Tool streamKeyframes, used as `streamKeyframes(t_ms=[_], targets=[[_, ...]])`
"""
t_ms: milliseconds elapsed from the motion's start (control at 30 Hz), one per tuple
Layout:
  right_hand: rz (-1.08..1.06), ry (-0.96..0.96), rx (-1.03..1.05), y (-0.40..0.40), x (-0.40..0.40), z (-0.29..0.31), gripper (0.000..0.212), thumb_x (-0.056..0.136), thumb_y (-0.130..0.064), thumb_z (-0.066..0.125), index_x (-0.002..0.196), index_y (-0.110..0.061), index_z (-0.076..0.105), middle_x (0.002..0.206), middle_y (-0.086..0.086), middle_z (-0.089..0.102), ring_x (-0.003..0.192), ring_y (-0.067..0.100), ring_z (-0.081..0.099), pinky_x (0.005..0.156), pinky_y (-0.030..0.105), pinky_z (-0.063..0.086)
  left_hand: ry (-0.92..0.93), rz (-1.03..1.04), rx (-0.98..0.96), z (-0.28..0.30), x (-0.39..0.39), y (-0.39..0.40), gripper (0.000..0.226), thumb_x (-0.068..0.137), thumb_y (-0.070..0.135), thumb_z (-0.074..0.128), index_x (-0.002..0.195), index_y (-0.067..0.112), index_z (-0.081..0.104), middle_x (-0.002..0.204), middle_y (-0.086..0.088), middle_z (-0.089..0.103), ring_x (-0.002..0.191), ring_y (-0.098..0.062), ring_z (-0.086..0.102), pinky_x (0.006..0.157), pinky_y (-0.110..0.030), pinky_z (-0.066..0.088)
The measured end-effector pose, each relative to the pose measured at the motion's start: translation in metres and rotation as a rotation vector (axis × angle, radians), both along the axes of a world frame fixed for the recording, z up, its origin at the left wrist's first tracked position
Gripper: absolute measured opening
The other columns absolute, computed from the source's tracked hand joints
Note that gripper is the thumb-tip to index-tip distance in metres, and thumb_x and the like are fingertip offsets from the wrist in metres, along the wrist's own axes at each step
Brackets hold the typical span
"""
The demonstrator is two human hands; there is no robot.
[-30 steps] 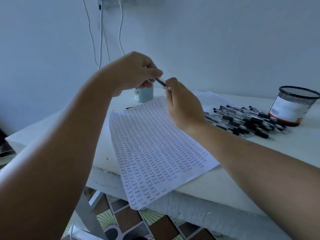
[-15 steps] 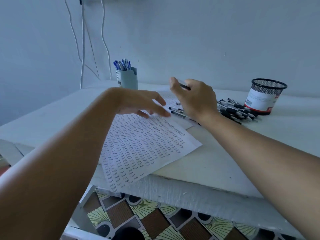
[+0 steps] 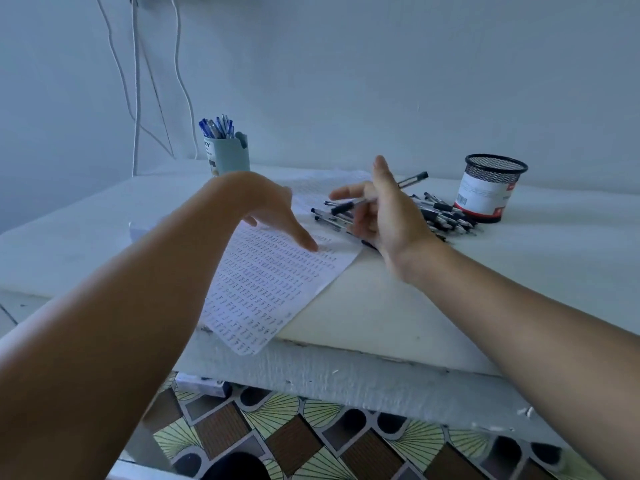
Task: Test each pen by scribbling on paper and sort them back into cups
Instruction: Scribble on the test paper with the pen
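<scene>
The blue cup (image 3: 227, 156) at upper left carries letters ending in "Y" (the rest unreadable) and holds blue pens (image 3: 217, 126). The mesh cup (image 3: 491, 187) at right wears a barcoded label. The right hand (image 3: 384, 211) pinches a pen (image 3: 410, 179) above the pile (image 3: 440, 214). The left hand (image 3: 277, 211), fingers straight, touches the paper (image 3: 266, 285) at centre.

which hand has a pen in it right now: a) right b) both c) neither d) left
a, the right hand has its fingers curled round a black-capped pen whose ends stick out on both sides, while the left hand lies with straight fingers over the sheet of paper and holds nothing.
</scene>
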State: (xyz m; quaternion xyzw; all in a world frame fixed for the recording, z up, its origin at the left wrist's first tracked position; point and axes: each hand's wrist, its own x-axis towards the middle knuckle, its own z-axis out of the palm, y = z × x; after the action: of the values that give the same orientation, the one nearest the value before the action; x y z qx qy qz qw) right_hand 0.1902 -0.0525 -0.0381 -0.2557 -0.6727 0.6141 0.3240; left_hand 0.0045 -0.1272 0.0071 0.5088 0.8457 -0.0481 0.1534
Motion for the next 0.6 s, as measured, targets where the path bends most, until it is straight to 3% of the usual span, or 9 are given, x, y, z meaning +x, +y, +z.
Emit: streamKeyframes(t_ms=[67, 167, 233, 333, 433, 500, 600], targets=[[0.017, -0.040, -0.025, 0.003, 0.008, -0.006, 0.064, 0.108, -0.059, 0.033, 0.103, -0.014, 0.078, 0.066, 0.002, 0.064, 0.067, 0.017, 0.063, 0.094, 0.043, 0.057, -0.025, -0.003, 0.051, 0.001, -0.001, 0.003, 0.097, 0.065, 0.069, 0.083, 0.137, 0.016, 0.046, 0.137, -0.010, 0.054, 0.118, -0.028, 0.056, 0.092, -0.039, 0.045], [0.083, -0.048, 0.026, 0.003, 0.015, -0.012, 0.040, 0.108, -0.041, 0.052, 0.107, -0.009, 0.075, 0.093, 0.013, 0.079, 0.087, 0.025, 0.076, 0.093, 0.034, 0.060, -0.145, -0.059, 0.104, 0.000, -0.001, 0.009, 0.060, 0.078, 0.051, 0.083, 0.117, 0.012, 0.060, 0.102, -0.011, 0.056, 0.083, -0.020, 0.048, 0.065, -0.026, 0.038], [0.111, -0.076, 0.205, 0.002, 0.017, -0.012, 0.024, 0.102, -0.030, 0.066, 0.104, -0.010, 0.077, 0.094, 0.008, 0.080, 0.088, 0.021, 0.076, 0.088, 0.031, 0.060, -0.205, -0.082, 0.076, -0.001, 0.002, 0.011, 0.067, 0.081, 0.049, 0.081, 0.125, 0.001, 0.063, 0.094, -0.012, 0.054, 0.076, -0.020, 0.043, 0.059, -0.024, 0.035], [0.071, -0.111, 0.439, 0.004, 0.016, -0.011, 0.008, 0.095, -0.028, 0.076, 0.093, -0.020, 0.076, 0.081, -0.002, 0.075, 0.073, 0.009, 0.066, 0.072, 0.028, 0.054, -0.252, -0.101, -0.009, -0.003, 0.003, 0.012, 0.076, 0.073, 0.048, 0.087, 0.124, -0.002, 0.060, 0.096, -0.015, 0.057, 0.080, -0.021, 0.047, 0.064, -0.024, 0.042], [0.008, -0.095, 0.504, 0.007, 0.010, -0.010, 0.013, 0.097, -0.032, 0.072, 0.088, -0.023, 0.069, 0.075, -0.006, 0.072, 0.071, 0.011, 0.063, 0.071, 0.035, 0.052, -0.267, -0.136, -0.010, -0.003, -0.003, 0.012, 0.060, 0.065, 0.041, 0.095, 0.112, 0.019, 0.064, 0.109, -0.015, 0.066, 0.086, -0.019, 0.056, 0.081, -0.033, 0.054], [0.029, -0.098, 0.548, 0.005, 0.006, -0.007, 0.011, 0.097, -0.030, 0.072, 0.091, -0.022, 0.066, 0.076, -0.003, 0.070, 0.069, 0.011, 0.061, 0.066, 0.030, 0.049, -0.287, -0.164, -0.012, -0.003, -0.006, 0.010, 0.056, 0.066, 0.038, 0.095, 0.110, 0.023, 0.065, 0.111, -0.011, 0.067, 0.089, -0.018, 0.057, 0.090, -0.036, 0.055], [0.054, -0.142, 0.578, 0.006, 0.001, -0.003, 0.012, 0.097, -0.033, 0.073, 0.092, -0.023, 0.066, 0.079, -0.003, 0.070, 0.068, 0.009, 0.059, 0.061, 0.024, 0.045, -0.387, -0.167, 0.012, -0.005, -0.015, 0.011, 0.039, 0.078, 0.027, 0.088, 0.109, 0.016, 0.067, 0.098, -0.007, 0.065, 0.084, -0.016, 0.055, 0.080, -0.029, 0.051]])
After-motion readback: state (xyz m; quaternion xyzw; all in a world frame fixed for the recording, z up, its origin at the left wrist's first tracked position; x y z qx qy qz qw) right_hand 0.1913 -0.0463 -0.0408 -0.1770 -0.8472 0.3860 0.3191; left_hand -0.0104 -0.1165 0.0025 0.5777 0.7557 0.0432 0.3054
